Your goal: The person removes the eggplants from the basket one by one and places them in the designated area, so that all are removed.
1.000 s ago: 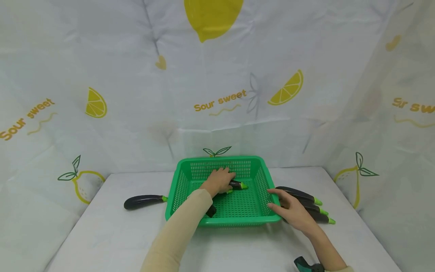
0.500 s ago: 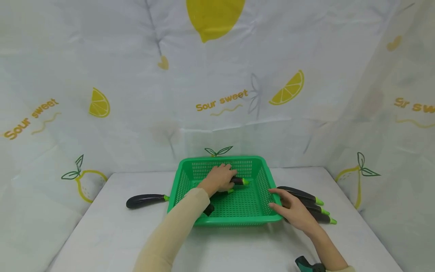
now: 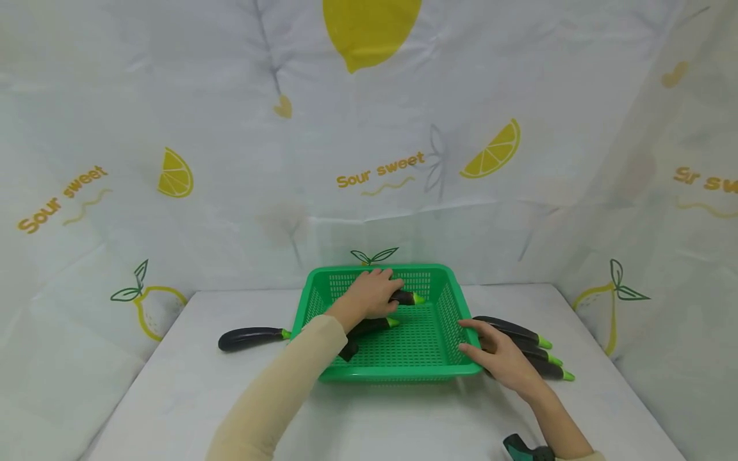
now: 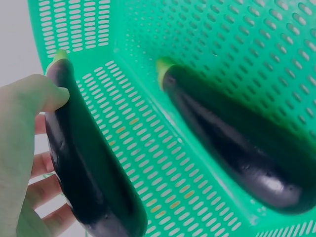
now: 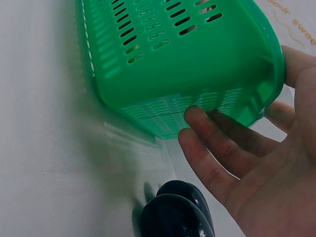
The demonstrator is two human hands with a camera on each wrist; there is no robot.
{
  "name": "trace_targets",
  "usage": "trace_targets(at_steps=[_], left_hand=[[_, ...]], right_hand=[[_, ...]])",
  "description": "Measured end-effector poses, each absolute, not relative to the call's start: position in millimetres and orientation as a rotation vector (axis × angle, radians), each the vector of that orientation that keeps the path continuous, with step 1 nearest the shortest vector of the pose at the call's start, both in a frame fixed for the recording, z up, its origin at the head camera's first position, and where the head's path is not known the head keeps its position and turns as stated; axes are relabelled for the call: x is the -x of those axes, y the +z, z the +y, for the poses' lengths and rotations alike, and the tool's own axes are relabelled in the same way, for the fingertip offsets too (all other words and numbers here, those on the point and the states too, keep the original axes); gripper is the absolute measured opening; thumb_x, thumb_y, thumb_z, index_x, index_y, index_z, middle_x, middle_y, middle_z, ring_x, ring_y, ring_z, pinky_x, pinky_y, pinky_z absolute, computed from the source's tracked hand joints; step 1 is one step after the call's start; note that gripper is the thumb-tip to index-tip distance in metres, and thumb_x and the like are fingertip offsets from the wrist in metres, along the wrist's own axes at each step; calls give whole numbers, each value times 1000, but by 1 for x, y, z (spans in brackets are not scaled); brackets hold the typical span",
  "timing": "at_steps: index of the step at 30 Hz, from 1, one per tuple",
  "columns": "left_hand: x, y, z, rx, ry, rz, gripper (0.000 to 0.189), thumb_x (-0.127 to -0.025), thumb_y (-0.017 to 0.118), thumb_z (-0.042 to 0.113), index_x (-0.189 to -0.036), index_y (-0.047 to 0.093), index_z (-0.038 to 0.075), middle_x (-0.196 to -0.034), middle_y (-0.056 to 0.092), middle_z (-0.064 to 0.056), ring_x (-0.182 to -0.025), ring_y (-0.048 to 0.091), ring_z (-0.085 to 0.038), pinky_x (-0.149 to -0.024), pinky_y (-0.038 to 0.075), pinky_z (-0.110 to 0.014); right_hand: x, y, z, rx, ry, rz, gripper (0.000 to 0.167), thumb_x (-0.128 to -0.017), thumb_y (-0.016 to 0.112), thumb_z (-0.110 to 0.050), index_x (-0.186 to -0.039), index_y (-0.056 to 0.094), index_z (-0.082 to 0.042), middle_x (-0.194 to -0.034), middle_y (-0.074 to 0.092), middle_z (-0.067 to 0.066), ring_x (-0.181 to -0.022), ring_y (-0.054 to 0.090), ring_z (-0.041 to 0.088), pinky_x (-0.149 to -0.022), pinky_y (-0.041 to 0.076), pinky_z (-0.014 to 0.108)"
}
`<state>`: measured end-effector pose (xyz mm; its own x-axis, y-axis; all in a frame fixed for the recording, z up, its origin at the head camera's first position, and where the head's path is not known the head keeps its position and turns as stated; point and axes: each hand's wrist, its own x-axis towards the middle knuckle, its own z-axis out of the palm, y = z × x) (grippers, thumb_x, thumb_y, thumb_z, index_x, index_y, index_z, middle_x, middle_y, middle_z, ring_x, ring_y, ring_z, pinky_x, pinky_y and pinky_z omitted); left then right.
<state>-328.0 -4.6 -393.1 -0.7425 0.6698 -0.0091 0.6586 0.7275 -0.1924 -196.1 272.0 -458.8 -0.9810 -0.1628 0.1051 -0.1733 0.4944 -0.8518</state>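
Note:
My left hand [image 3: 371, 294] is inside the green basket [image 3: 398, 371], its thumb and fingers around a dark eggplant [image 4: 81, 148] with a green stem. In the left wrist view this eggplant is beside the slotted basket wall. A second eggplant [image 4: 232, 138] lies on the basket floor. The head view shows the stem end of the held eggplant [image 3: 405, 298] poking out past the hand. At the basket's right side, my right hand [image 3: 500, 358] grips the rim, with several fingers [image 5: 217, 143] under it along the outer wall in the right wrist view.
Right of the basket, several eggplants [image 3: 510, 330] lie side by side, partly behind the right hand. One more eggplant [image 3: 250, 338] rests on the white table [image 3: 184, 397] at the left. A printed white sheet [image 3: 248, 224] hangs behind. A black-and-teal strap [image 3: 527, 450] is on the right wrist.
The left hand has risen toward the basket's far wall with its eggplant, uncovering more of the eggplant lying below. My right hand stays at the basket's rim.

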Motion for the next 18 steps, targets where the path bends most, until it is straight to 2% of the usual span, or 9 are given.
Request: trace_targets(at_steps=[6,13,15,18], left_hand=[[318,-380,-12,1111,274,-2818,34,-104,52,36,-136,58,24,-119,56,-3,-94,49,-21,-78,44,-40],[304,-368,-22,1130,317,-2788,37,-104,53,37,-138,57,22,-122,56,-5,-100,51,-22,-88,47,-44],[301,-367,-26,1136,314,-2776,37,-104,54,37,-138,57,22,-121,55,-5,-98,51,-22,-87,47,-43],[295,-365,-35,1149,293,-2736,33,-103,56,35,-133,59,21,-115,55,-4,-90,47,-20,-77,44,-38]], right_hand=[[198,-460,272,-327,1533,-2700,55,-100,67,-34,-147,50,-10,-153,42,25,-134,47,50,-101,44,60],[198,-460,273,-351,1523,-2695,54,-101,66,-32,-147,50,-9,-153,42,25,-135,45,51,-102,42,62],[198,-460,273,-351,1520,-2696,54,-101,66,-32,-147,50,-9,-153,42,25,-135,45,51,-102,42,62],[198,-461,273,-344,1517,-2698,54,-101,66,-32,-147,50,-9,-153,43,25,-135,46,51,-102,43,62]])
